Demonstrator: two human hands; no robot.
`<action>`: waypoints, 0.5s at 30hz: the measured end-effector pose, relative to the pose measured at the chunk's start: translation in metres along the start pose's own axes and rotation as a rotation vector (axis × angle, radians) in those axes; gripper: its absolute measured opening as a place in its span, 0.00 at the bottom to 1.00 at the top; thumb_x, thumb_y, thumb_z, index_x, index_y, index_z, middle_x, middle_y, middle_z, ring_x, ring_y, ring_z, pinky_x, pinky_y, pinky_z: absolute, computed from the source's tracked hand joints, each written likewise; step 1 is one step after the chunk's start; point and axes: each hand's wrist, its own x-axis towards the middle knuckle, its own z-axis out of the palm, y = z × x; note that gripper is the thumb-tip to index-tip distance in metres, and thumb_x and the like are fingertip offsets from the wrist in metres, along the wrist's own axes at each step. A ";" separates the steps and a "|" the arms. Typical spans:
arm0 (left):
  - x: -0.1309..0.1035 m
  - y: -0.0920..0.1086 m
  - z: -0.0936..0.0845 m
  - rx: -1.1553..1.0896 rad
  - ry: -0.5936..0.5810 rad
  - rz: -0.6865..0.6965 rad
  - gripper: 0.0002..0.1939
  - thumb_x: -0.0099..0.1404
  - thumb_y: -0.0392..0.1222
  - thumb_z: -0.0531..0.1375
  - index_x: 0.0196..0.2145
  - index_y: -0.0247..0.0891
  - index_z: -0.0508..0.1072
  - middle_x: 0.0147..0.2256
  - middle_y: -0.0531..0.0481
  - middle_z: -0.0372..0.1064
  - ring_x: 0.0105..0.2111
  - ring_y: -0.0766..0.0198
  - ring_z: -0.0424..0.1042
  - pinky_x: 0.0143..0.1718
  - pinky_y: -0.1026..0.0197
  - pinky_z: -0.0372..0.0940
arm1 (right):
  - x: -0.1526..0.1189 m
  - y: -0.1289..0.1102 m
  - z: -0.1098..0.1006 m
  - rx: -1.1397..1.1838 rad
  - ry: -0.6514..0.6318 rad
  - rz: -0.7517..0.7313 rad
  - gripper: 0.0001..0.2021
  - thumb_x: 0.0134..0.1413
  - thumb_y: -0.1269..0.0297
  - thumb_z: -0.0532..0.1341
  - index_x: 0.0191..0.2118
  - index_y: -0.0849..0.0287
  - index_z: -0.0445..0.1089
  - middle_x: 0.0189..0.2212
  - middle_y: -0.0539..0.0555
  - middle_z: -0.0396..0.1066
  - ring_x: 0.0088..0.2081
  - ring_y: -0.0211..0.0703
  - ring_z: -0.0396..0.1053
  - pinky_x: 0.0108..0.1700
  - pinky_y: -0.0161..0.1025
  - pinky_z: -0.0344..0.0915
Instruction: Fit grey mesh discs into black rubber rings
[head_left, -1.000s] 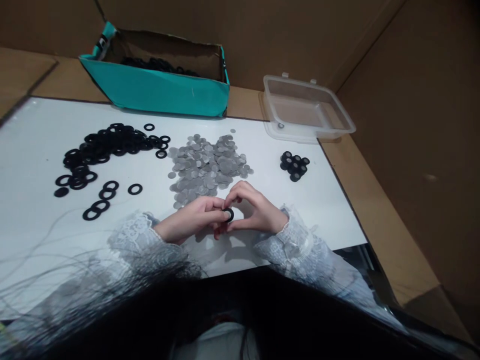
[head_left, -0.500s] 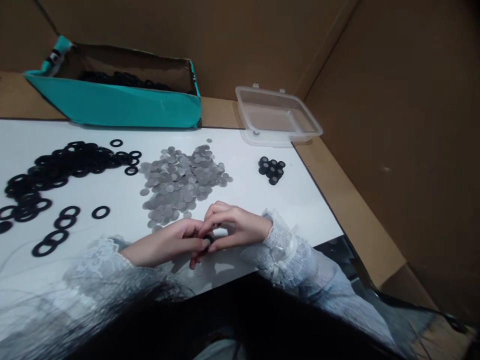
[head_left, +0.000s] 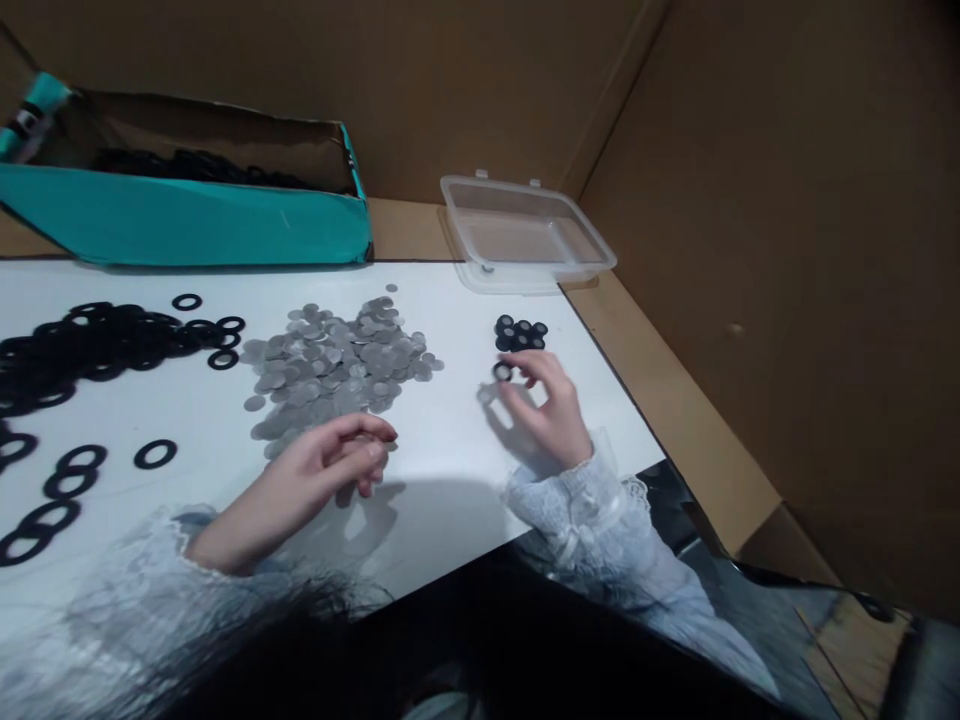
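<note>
Between the thumb and fingers of my right hand (head_left: 553, 408) is a small black ring (head_left: 502, 371) with a pale centre, held just above the table. Right behind it sits a cluster of black rings with grey discs in their centres (head_left: 517, 335). My left hand (head_left: 330, 465) is curled in front of the pile of flat grey discs (head_left: 330, 360), its thumb against the fingers. What it holds, if anything, I cannot make out. Loose black rings lie heaped (head_left: 105, 340) on the left, with a single ring (head_left: 156, 454) apart from them.
A turquoise cardboard box (head_left: 225, 225) holding more black rings stands at the back left. A clear plastic container (head_left: 525, 245) is at the back right. Brown cardboard walls (head_left: 750, 250) enclose the white tabletop (head_left: 442, 440) behind and on the right.
My hands have come apart. The right one has carried the black ring away to the right, up to the cluster. My left hand stays in front of the discs; the view has shifted slightly right.
</note>
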 end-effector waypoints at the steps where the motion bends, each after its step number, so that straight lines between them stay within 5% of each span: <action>1: 0.000 0.000 -0.001 -0.004 0.046 0.012 0.19 0.61 0.56 0.58 0.42 0.39 0.69 0.27 0.53 0.68 0.26 0.63 0.68 0.26 0.63 0.62 | 0.001 0.013 -0.004 -0.050 0.099 0.112 0.10 0.55 0.67 0.58 0.43 0.57 0.69 0.40 0.57 0.71 0.40 0.47 0.66 0.37 0.44 0.66; 5: 0.001 0.000 -0.001 -0.024 0.133 0.046 0.18 0.60 0.56 0.59 0.40 0.39 0.70 0.27 0.53 0.68 0.25 0.64 0.68 0.27 0.63 0.62 | 0.004 0.051 -0.007 -0.205 0.207 0.362 0.08 0.49 0.64 0.61 0.36 0.58 0.67 0.34 0.56 0.72 0.34 0.45 0.66 0.37 0.44 0.65; 15: 0.003 -0.007 -0.004 -0.033 0.162 0.063 0.16 0.59 0.57 0.60 0.36 0.42 0.71 0.23 0.55 0.66 0.24 0.64 0.66 0.28 0.63 0.62 | 0.008 0.058 0.000 -0.331 0.193 0.398 0.08 0.45 0.63 0.63 0.32 0.57 0.64 0.32 0.55 0.71 0.35 0.48 0.65 0.40 0.45 0.61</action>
